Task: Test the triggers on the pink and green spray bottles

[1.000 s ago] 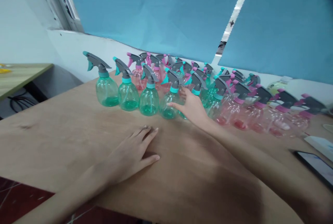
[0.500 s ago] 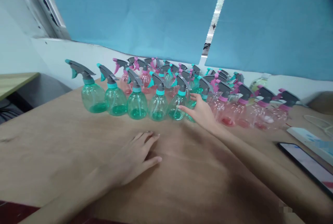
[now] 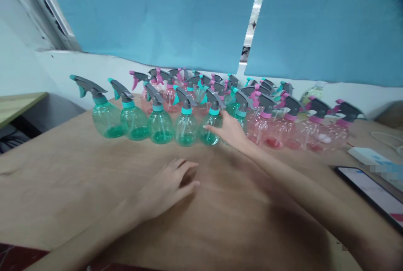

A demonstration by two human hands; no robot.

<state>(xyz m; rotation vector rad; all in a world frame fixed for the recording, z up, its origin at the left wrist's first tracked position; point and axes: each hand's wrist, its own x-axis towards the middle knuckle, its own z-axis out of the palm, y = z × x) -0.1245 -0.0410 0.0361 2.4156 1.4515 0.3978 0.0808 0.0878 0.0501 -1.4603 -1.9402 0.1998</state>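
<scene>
Green bottle point(image 3: 209, 133): likely light, slick; best held by neck point(image 3: 214, 112). Right hand point(image 3: 233, 130) at it, pinch unclear; left hand point(image 3: 163, 187) loosely spread.

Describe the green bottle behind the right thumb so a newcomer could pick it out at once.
On the brown table, find the front row of spray bottles, green at the left, pink at the right. Count to the fifth green bottle from the left end. Unlike its neighbours, it has the thumb of the right hand in front of its body.
</scene>
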